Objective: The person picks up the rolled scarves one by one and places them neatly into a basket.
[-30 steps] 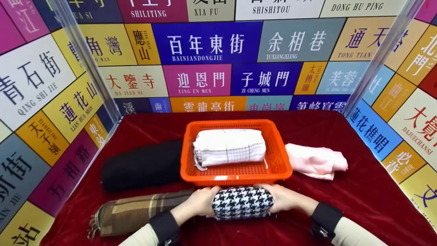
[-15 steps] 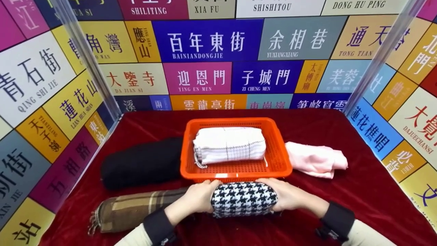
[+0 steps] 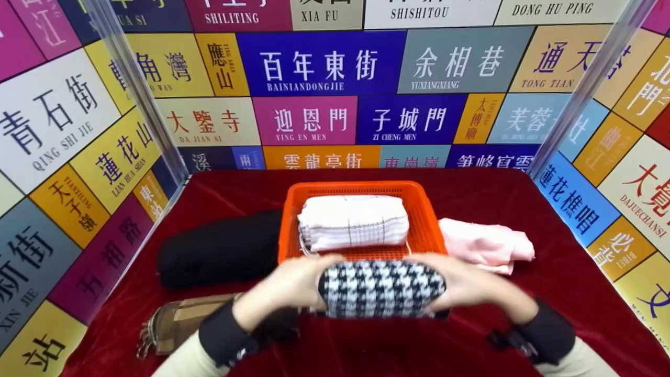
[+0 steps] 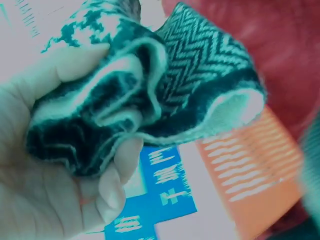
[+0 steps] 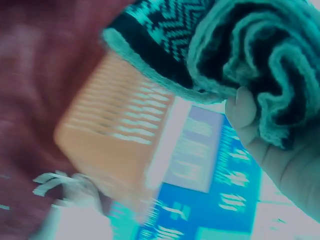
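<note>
A rolled black-and-white houndstooth scarf (image 3: 382,289) is held up between both hands, overlapping the front of the basket in the head view. My left hand (image 3: 296,283) grips one end of the roll and my right hand (image 3: 463,283) the other. In the left wrist view, thumb and fingers curl round the spiral layers, and a loose herringbone flap (image 4: 205,65) hangs away from the roll. The right wrist view shows fingers at the opposite coiled end (image 5: 270,65). Behind the scarf stands an orange basket (image 3: 430,220) with a rolled white checked cloth (image 3: 353,222) inside.
Left of the basket lies a black rolled cloth (image 3: 214,251). A brown plaid fringed roll (image 3: 183,319) lies nearer, partly behind the left forearm. On the right is a pink folded cloth (image 3: 487,243). Dark red cloth (image 3: 523,204) covers the table, with sign-printed walls around it.
Both hands have lifted the houndstooth scarf off the table and moved it forward, so it now covers part of the basket's front. The other cloths and the basket stay in place.
</note>
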Demonstrator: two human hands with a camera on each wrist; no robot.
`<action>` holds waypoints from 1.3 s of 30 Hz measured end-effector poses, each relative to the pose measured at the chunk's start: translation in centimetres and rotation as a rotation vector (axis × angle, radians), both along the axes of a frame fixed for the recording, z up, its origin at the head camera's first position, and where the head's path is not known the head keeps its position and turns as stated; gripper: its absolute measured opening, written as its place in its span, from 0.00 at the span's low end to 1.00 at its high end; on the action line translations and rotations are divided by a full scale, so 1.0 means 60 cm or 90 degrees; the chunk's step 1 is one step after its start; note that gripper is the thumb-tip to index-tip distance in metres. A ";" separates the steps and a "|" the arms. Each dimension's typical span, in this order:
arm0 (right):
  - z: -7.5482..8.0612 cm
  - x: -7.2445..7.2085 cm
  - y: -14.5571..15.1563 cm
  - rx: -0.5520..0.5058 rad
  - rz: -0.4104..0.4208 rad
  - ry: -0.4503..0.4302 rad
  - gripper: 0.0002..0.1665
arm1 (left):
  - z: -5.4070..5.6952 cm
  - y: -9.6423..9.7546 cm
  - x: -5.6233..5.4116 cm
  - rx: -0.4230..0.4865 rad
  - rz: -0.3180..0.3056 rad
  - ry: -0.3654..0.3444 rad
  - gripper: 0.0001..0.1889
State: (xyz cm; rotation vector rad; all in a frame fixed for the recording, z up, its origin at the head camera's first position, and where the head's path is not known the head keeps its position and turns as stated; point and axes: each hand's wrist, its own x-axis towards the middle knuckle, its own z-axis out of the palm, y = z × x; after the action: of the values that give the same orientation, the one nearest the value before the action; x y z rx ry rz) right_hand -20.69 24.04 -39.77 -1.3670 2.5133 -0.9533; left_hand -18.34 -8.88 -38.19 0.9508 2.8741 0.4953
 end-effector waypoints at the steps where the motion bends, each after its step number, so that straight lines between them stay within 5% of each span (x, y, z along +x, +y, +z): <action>1: 0.011 -0.005 0.002 -0.012 -0.006 -0.017 0.49 | 0.012 -0.002 -0.006 0.017 -0.003 -0.008 0.45; 5: 0.048 -0.031 0.005 -0.034 -0.067 -0.080 0.48 | 0.053 -0.010 -0.038 0.102 0.002 -0.040 0.45; 9: 0.064 -0.065 0.002 -0.035 -0.138 -0.134 0.47 | 0.069 -0.017 -0.078 0.170 0.060 -0.090 0.42; 14: 0.049 -0.120 -0.007 0.012 -0.196 -0.171 0.48 | 0.045 -0.021 -0.132 0.229 0.133 -0.175 0.43; 18: 0.031 -0.162 -0.016 0.071 -0.206 -0.193 0.49 | 0.014 -0.018 -0.170 0.218 0.172 -0.196 0.44; 22: 0.022 -0.189 -0.030 0.155 -0.176 -0.161 0.47 | -0.012 -0.012 -0.199 0.157 0.176 -0.188 0.42; 26: 0.019 -0.200 -0.051 0.273 -0.145 -0.117 0.50 | -0.028 0.000 -0.218 0.037 0.168 -0.168 0.43; 33: -0.010 -0.209 -0.082 0.438 -0.112 -0.105 0.59 | -0.036 0.036 -0.228 -0.214 0.143 -0.135 0.38; 39: -0.024 -0.215 -0.096 0.501 -0.110 -0.073 0.61 | -0.039 0.064 -0.230 -0.359 0.139 -0.167 0.39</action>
State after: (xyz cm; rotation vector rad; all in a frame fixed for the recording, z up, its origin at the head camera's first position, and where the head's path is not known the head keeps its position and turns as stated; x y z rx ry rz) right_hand -33.62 18.29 -41.21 -0.8275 2.5008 -0.0049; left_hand -32.16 -5.04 -40.53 0.4471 2.6462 -0.1720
